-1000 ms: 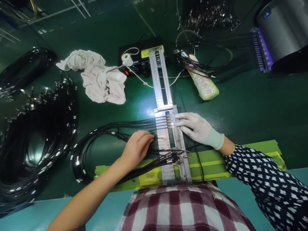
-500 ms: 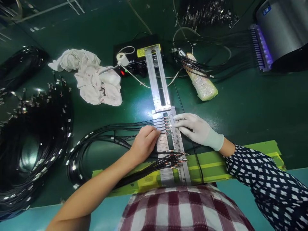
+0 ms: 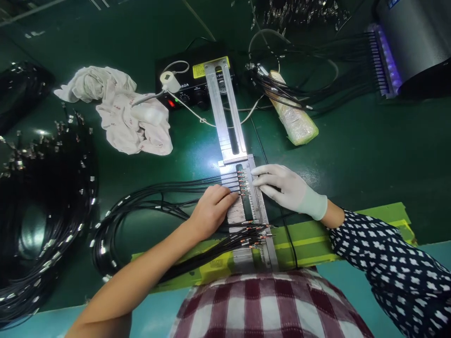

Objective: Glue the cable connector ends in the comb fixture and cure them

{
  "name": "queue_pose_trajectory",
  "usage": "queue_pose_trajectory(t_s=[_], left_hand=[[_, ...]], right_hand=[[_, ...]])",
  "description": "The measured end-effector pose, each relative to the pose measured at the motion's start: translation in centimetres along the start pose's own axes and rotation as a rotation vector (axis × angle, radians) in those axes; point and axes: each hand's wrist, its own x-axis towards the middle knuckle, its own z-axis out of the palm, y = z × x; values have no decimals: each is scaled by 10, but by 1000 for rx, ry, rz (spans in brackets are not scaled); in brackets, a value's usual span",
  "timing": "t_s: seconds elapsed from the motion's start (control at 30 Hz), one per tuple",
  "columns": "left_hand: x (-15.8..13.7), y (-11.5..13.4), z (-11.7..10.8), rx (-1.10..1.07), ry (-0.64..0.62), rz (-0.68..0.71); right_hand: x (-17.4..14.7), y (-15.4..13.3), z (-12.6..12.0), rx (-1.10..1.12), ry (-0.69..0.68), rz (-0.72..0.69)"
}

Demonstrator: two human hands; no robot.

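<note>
Across the jig [image 3: 235, 213]: black cables [image 3: 165, 186], tips [image 3: 242, 183] rightward
Left hand [image 3: 213, 211]: pinching my lowest cable [image 3: 240, 193]
Right hand [image 3: 287, 190]: half-curled beside tips, hold unclear

The left hand [image 3: 213, 210] curls palm down; the gloved right hand [image 3: 286, 188] stretches inward.

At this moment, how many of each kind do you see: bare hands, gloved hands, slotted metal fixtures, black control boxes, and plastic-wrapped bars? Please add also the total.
Bare hand (left): 1
Gloved hand (right): 1
Slotted metal fixture: 1
Black control box: 1
Plastic-wrapped bar: 1
Total: 5
</note>
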Motion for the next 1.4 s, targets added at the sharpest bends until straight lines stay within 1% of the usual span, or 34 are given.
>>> queue_pose_trajectory(t_s=[0.17, 0.3, 0.4, 0.47, 0.53, 0.67, 0.77, 0.9, 1.03, 1.13, 1.23, 1.4], left_hand=[[-4, -3, 0, -7, -19, 55], [-4, -6, 5, -68, 25, 62], [-4, -6, 4, -88, 10, 57], [-6, -4, 1, -45, -8, 40], [-11, 1, -3, 55, -30, 6], [-20, 8, -6, 232, -120, -20], [-22, 6, -5, 235, -150, -7], [-21, 2, -4, 166, -127, -7], [-28, 11, -2, 268, -96, -70], [-36, 21, 0, 361, -133, -178], [-37, 27, 0, 339, -193, -266], [-34, 22, -5, 232, -198, -275]], right_hand=[[0, 0, 0, 16, 5, 2], [0, 0, -1, 17, 3, 6], [0, 1, 0, 18, -1, 13], [0, 0, 0, 19, 1, 15], [0, 0, 0, 25, 4, 14], [1, 2, 1, 40, 8, 8], [1, 3, 2, 41, 19, -9], [1, 4, 1, 9, 13, -17], [0, 3, 1, -14, 4, -25], [0, 3, 2, -23, 9, -19], [0, 3, 1, -27, 16, -20], [1, 2, 0, -27, 20, -25]])
